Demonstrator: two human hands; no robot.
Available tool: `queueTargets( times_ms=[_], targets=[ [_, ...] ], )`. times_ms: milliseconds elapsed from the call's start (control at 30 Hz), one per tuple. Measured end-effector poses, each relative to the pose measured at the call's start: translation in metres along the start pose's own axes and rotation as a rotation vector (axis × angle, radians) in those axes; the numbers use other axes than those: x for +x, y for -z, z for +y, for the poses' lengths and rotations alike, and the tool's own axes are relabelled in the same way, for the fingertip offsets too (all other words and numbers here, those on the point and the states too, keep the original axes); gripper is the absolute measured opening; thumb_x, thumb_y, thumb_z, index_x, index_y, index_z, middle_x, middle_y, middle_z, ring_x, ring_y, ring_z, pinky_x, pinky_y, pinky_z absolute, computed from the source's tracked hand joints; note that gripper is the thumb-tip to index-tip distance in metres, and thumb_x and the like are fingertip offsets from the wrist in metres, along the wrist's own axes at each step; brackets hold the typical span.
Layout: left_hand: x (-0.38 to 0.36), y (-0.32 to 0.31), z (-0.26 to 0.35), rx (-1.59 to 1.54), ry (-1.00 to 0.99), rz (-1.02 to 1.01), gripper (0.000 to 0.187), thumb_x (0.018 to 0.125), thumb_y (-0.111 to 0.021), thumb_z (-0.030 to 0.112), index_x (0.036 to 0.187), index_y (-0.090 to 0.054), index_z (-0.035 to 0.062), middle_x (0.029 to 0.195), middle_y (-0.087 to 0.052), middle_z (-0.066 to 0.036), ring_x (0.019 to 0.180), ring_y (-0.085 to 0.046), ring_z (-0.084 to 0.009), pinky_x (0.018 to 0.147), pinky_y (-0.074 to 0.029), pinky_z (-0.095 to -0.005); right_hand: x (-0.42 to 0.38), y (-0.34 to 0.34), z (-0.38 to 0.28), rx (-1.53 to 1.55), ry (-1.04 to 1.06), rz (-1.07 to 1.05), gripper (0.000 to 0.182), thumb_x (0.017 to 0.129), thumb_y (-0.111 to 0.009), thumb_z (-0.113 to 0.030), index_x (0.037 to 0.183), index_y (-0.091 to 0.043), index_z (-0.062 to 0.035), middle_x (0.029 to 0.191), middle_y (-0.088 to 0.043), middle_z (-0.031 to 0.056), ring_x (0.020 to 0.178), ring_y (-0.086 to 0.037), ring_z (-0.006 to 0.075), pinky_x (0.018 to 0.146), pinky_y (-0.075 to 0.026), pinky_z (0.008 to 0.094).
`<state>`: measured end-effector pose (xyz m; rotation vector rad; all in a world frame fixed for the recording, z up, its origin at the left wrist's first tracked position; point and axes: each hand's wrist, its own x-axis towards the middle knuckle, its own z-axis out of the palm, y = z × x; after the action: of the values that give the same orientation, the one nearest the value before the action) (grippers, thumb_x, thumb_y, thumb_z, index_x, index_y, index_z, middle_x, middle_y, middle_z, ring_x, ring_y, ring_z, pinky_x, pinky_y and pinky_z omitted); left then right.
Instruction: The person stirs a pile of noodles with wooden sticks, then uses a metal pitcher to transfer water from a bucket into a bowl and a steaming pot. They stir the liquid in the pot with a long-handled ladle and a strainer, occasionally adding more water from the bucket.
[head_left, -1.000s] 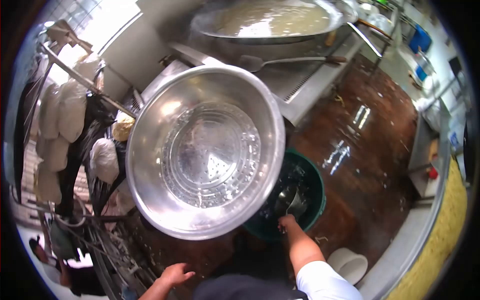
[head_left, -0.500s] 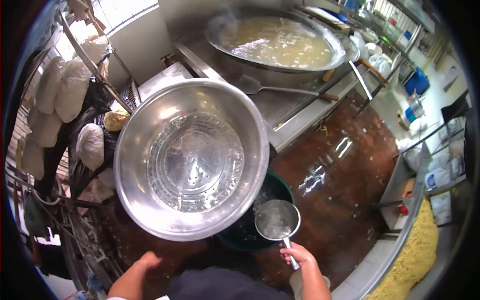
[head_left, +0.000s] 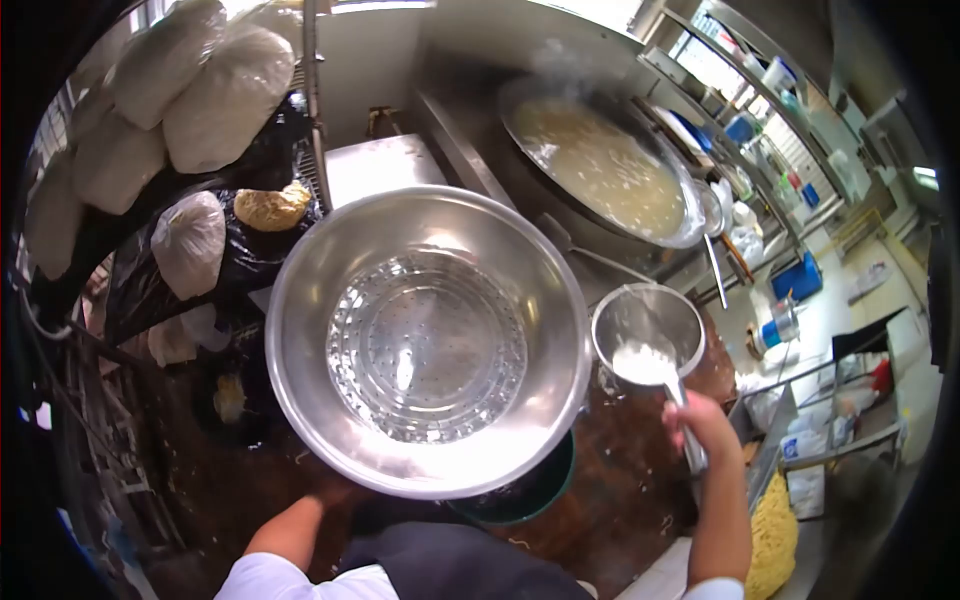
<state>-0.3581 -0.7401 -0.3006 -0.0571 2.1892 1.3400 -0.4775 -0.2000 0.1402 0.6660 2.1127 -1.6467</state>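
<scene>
A large perforated metal basin [head_left: 428, 345] stands in front of me, with drops of water on its bottom. My right hand [head_left: 700, 425] is closed around the handle of a metal ladle [head_left: 648, 335], whose round bowl is at the basin's right side. Below the basin's near rim, my left hand [head_left: 335, 490] is in shadow and its fingers are hidden. Under the basin, partly covered by it, is a dark green tub [head_left: 535, 490].
A big wok of cloudy, steaming liquid [head_left: 605, 170] sits behind, with a long-handled spatula [head_left: 600, 262] beside it. Filled plastic bags [head_left: 190, 245] are on a rack at left. Yellow noodles [head_left: 773, 540] lie at lower right. The floor is wet.
My right hand has lifted the ladle away from the green tub, up and to the right. The view has turned, so the basin appears shifted right and the wok lower.
</scene>
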Motion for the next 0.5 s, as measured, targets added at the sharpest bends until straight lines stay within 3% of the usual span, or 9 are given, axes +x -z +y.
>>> queueTargets(
  times_ms=[100, 133, 167, 200, 233, 300, 333, 433, 500],
  targets=[
    [-0.023, 0.006, -0.015, -0.006, 0.055, 0.06, 0.053, 0.088, -0.05, 0.048, 0.127, -0.058, 0.0118, 0.131, -0.055, -0.014, 0.12, -0.053, -0.0286, 0.1, -0.042, -0.0402, 0.098, -0.037, -0.068, -0.259, 0.14, -0.055, 0.019, 0.083, -0.065, -0.023, 0.076, -0.059, -0.0059, 0.057, -0.056, 0.0036, 0.044, -0.052, 0.0126, 0.043, -0.041, 0.0271],
    [-0.035, 0.012, -0.026, 0.109, 0.225, -0.007, 0.05, 0.089, -0.049, 0.047, 0.124, -0.06, 0.0122, 0.129, -0.057, -0.015, 0.118, -0.054, -0.0298, 0.099, -0.042, -0.0402, 0.127, -0.055, -0.092, -0.207, 0.031, -0.051, 0.024, 0.083, -0.066, -0.024, 0.068, -0.057, -0.0073, 0.055, -0.056, 0.0038, 0.043, -0.051, 0.013, 0.042, -0.042, 0.0283],
    [-0.051, 0.021, -0.057, 0.228, 0.395, -0.077, 0.048, 0.089, -0.048, 0.045, 0.121, -0.062, 0.0126, 0.126, -0.058, -0.016, 0.116, -0.056, -0.031, 0.098, -0.043, -0.0402, 0.147, -0.079, -0.113, -0.207, 0.081, -0.048, 0.024, 0.087, -0.063, -0.02, 0.067, -0.055, -0.0076, 0.057, -0.055, 0.0018, 0.042, -0.051, 0.0107, 0.039, -0.041, 0.0239],
    [-0.038, 0.008, -0.134, 0.334, 0.444, -0.123, 0.045, 0.089, -0.048, 0.043, 0.117, -0.064, 0.0125, 0.123, -0.059, -0.016, 0.114, -0.057, -0.032, 0.098, -0.044, -0.0402, 0.172, -0.097, -0.128, -0.073, 0.036, -0.065, 0.026, 0.087, -0.061, -0.019, 0.065, -0.053, -0.0081, 0.055, -0.053, 0.0014, 0.042, -0.051, 0.0101, 0.037, -0.04, 0.0242],
    [-0.032, 0.007, -0.163, 0.441, 0.49, -0.176, 0.042, 0.09, -0.047, 0.042, 0.113, -0.067, 0.0125, 0.12, -0.061, -0.017, 0.112, -0.058, -0.0331, 0.097, -0.044, -0.0402, 0.197, -0.106, -0.137, -0.105, 0.062, -0.113, 0.024, 0.088, -0.059, -0.019, 0.066, -0.053, -0.0096, 0.055, -0.052, -0.0003, 0.043, -0.051, 0.0085, 0.036, -0.04, 0.0246],
    [-0.056, 0.018, -0.151, 0.52, 0.397, -0.07, 0.039, 0.09, -0.046, 0.038, 0.106, -0.069, 0.0111, 0.114, -0.063, -0.017, 0.109, -0.059, -0.0334, 0.096, -0.046, -0.0405, 0.209, -0.126, -0.152, 0.052, 0.056, -0.176, 0.02, 0.088, -0.059, -0.019, 0.07, -0.053, -0.0117, 0.058, -0.053, -0.0043, 0.046, -0.053, 0.0057, 0.039, -0.043, 0.0203],
    [-0.063, 0.014, -0.172, 0.502, 0.456, -0.09, 0.038, 0.089, -0.047, 0.037, 0.106, -0.069, 0.0113, 0.113, -0.064, -0.016, 0.109, -0.059, -0.0328, 0.095, -0.046, -0.0407, 0.215, -0.132, -0.154, 0.158, 0.031, -0.185, 0.018, 0.088, -0.059, -0.019, 0.073, -0.053, -0.0116, 0.059, -0.054, -0.0047, 0.047, -0.053, 0.0053, 0.039, -0.043, 0.0194],
    [-0.095, 0.023, -0.147, 0.471, 0.574, -0.142, 0.036, 0.088, -0.047, 0.035, 0.106, -0.069, 0.0119, 0.112, -0.065, -0.015, 0.11, -0.059, -0.0317, 0.095, -0.046, -0.0409, 0.211, -0.134, -0.154, 0.357, 0.006, -0.285, 0.01, 0.088, -0.058, -0.018, 0.082, -0.055, -0.0115, 0.064, -0.056, -0.0058, 0.049, -0.054, 0.0041, 0.04, -0.043, 0.0181],
    [-0.096, 0.021, -0.156, 0.752, 0.37, -0.394, 0.04, 0.084, -0.057, 0.03, 0.123, -0.061, 0.023, 0.122, -0.061, -0.011, 0.108, -0.06, -0.0324, 0.091, -0.049, -0.0435, 0.193, -0.131, -0.153, 0.382, -0.004, -0.286, 0.008, 0.089, -0.057, -0.018, 0.09, -0.056, -0.0095, 0.066, -0.056, -0.0056, 0.049, -0.053, 0.0037, 0.04, -0.042, 0.0181]
  ],
)
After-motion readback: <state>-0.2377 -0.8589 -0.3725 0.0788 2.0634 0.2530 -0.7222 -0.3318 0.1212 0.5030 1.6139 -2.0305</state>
